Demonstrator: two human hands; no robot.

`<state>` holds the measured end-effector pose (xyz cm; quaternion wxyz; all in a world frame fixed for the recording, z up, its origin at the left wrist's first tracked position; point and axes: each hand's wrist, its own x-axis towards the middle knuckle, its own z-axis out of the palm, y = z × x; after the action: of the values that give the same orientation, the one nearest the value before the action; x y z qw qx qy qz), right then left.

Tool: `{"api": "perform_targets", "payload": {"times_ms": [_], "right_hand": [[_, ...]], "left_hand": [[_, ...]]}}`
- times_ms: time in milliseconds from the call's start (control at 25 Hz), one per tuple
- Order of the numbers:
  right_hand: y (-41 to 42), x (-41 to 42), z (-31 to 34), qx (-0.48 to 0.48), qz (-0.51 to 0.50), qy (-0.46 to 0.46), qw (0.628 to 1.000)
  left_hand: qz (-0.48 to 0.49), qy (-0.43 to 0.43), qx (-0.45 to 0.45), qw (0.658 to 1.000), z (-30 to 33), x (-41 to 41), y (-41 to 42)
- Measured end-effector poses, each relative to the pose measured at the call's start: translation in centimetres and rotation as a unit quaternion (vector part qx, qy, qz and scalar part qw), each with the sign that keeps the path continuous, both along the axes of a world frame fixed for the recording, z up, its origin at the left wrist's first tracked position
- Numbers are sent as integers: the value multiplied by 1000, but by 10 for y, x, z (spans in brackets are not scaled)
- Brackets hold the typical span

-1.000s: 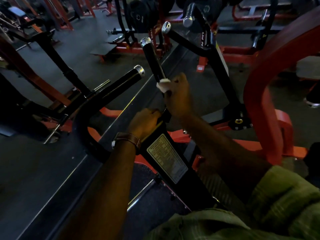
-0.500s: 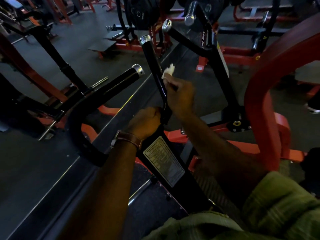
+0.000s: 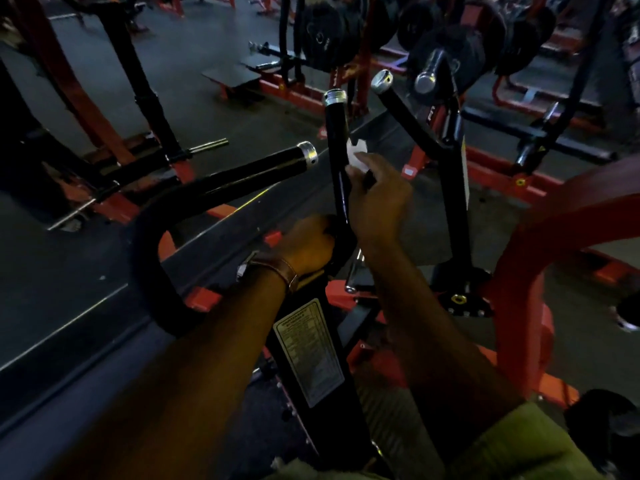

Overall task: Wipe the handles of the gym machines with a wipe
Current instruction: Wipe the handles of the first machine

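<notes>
A black upright handle (image 3: 336, 133) with a silver end cap rises at the centre of the head view. My right hand (image 3: 375, 202) pinches a small white wipe (image 3: 356, 154) against the handle's right side, about halfway up. My left hand (image 3: 306, 245), with a brown strap on its wrist, is closed around the base of the same handle. A second black handle (image 3: 263, 169) with a silver cap angles out to the left. A third handle (image 3: 405, 112) slants up to the right behind my right hand.
The machine's black column with a printed label (image 3: 310, 351) runs down between my forearms. A curved red frame (image 3: 519, 271) stands at the right. Weight plates (image 3: 446, 53) and other red-and-black machines fill the background on a dark floor.
My right hand has slid the wipe up the upright handle from its lower part to its middle. My left hand has stayed at the handle's base.
</notes>
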<state>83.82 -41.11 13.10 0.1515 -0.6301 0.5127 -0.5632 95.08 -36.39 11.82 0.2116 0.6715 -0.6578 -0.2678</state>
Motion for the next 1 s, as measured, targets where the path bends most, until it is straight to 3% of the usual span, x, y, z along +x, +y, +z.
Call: {"api": "perform_targets", "payload": {"times_ms": [240,520,640,800,920,1000], "right_hand": [[28,-11,-37,-124,37,225,966],[14,-4,7,-97,39,329,938],[29,-20,-1,-78,76,455,884],[6,-11,25,-96,93,457,879],[13,-5,18,-45,91,448,888],[30,-7,0,-44,116,523,843]], "left_hand": [[-25,14,-8,1000,3,0,3],[-8,-24,24,999,1,2,-1],[-15,-32,35,999,0,4,-2],[10,-40,17,999,0,2,-1],[2,-56,7,998,-1,3,3],[-21,-87,22,996,-2,3,2]]}}
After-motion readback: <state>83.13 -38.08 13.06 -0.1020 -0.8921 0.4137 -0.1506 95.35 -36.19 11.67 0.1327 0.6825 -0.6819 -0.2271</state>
